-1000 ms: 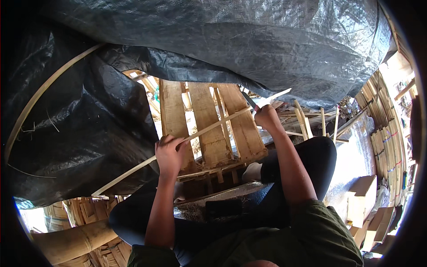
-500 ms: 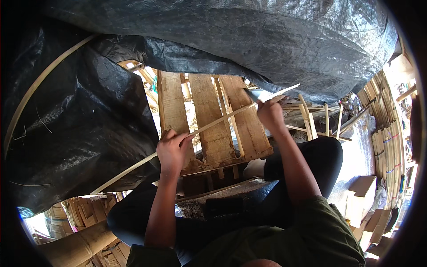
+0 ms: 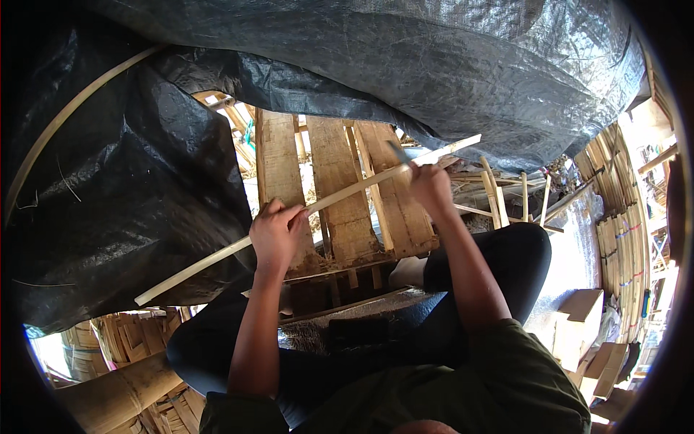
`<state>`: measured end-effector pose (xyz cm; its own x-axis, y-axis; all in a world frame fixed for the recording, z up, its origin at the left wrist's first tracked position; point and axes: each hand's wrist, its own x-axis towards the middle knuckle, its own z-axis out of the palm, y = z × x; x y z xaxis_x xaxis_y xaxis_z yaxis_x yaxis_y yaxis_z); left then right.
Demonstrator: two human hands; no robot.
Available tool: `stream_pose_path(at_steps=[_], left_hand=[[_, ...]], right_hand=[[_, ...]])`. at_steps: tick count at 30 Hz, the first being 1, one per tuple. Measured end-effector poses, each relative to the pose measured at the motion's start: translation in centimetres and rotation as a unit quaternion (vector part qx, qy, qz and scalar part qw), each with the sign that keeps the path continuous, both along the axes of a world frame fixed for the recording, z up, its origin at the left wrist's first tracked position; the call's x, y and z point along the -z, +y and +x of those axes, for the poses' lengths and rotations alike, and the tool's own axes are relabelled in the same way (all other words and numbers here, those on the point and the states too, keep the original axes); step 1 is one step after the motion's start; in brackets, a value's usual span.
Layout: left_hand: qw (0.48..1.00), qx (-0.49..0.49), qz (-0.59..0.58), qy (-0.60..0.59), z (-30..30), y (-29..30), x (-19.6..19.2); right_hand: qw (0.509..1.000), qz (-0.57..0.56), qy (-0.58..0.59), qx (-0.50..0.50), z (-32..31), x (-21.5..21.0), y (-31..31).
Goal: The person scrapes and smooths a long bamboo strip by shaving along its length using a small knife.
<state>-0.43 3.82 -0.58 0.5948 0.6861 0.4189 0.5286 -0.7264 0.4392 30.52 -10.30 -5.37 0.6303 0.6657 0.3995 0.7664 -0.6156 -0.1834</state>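
Note:
A long pale bamboo strip [image 3: 347, 191] slants across in front of me, its near end low on the left and its far end up on the right. My left hand [image 3: 275, 230] is closed round the strip a little left of its middle. Further up, my right hand [image 3: 432, 186] is closed on a knife; its dark blade [image 3: 397, 152] sticks out past the fingers and lies against the strip. Most of the knife's handle is hidden in the fist, and the hand is slightly blurred.
Wooden planks [image 3: 334, 195] with gaps lie beneath the strip. A dark plastic sheet [image 3: 116, 173] covers the left and the far side, with a curved cane [image 3: 69, 119] on it. Thin sticks [image 3: 497, 195] stand at the right, near cardboard boxes [image 3: 578, 325]. A thick bamboo pole [image 3: 119, 387] lies lower left.
The strip has turned to show a broader pale face, and its near end sits slightly higher and further left. My right hand has moved a little left along it with the knife.

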Motion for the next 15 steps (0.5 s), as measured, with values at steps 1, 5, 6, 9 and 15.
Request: stream_pose_path(at_steps=[1,5,6,9,15], left_hand=[[1.0,0.002,0.002,-0.002,0.2,-0.1,-0.1],[1.0,0.003,0.009,-0.004,0.3,0.1,-0.2],[1.0,0.002,0.008,-0.003,0.2,0.1,-0.1],[1.0,-0.012,-0.011,0.007,0.0,0.0,-0.1],[1.0,0.0,0.014,-0.001,0.2,0.0,-0.2]], right_hand=[[0.993,-0.041,0.095,0.058,1.4,-0.6,-0.5],[0.991,-0.064,0.118,0.028,-1.4,-0.4,0.0],[0.99,-0.066,0.118,0.027,-1.2,-0.4,0.0],[0.953,-0.09,0.285,0.043,0.7,-2.5,-0.3],[0.977,-0.023,0.21,0.031,-2.5,-1.8,0.8]])
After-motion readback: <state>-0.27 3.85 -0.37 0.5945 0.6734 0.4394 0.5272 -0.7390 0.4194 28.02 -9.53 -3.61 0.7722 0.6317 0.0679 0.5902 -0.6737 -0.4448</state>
